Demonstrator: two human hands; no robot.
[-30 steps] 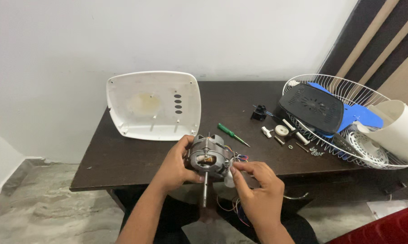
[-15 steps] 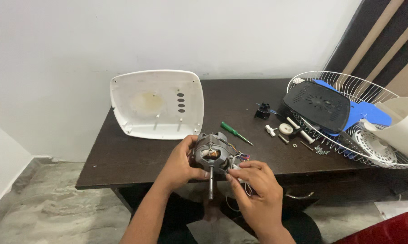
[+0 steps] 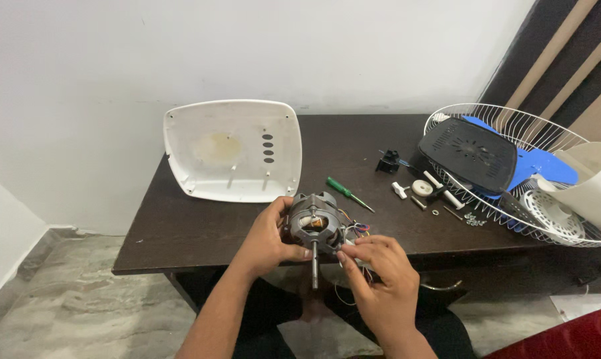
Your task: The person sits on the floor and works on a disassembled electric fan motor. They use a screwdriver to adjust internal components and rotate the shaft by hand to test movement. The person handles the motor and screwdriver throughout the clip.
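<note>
Where the two hands meet at the near edge of the dark brown wooden table [image 3: 353, 143], much is covered: the left hand [image 3: 268, 236] wraps the side of the grey metal electric motor [image 3: 313, 226], fingers curled and pressed against its casing, so that flank cannot be seen. The right hand [image 3: 373, 266] sits just beside the motor's lower right, fingertips pressed together, pinching the bundle of thin coloured wires [image 3: 357, 229]; exactly which wire is gripped is too small to tell. One steel shaft [image 3: 314, 264] pokes down from the motor, held above the table's front edge, and copper windings show through one opening in the casing.

Behind the motor lies one white plastic rounded-square cover [image 3: 232, 149], hollow side up, with four dark oval holes in a column. One green-handled screwdriver [image 3: 343, 190] lies to its right. Farther right sit one small black plastic part [image 3: 388, 161] and a scatter of small white plastic pieces and screws [image 3: 425, 193]; their count is hard to make out.

At the far right, one white wire fan guard [image 3: 546, 133] holds one black plastic rounded panel [image 3: 470, 154], which hides most of the blue fan blades [image 3: 543, 166] beneath it. One white cylindrical piece [image 3: 596, 183] is cut off by the picture's edge, and one white round slotted disc [image 3: 553, 213] lies in the guard beside it.
</note>
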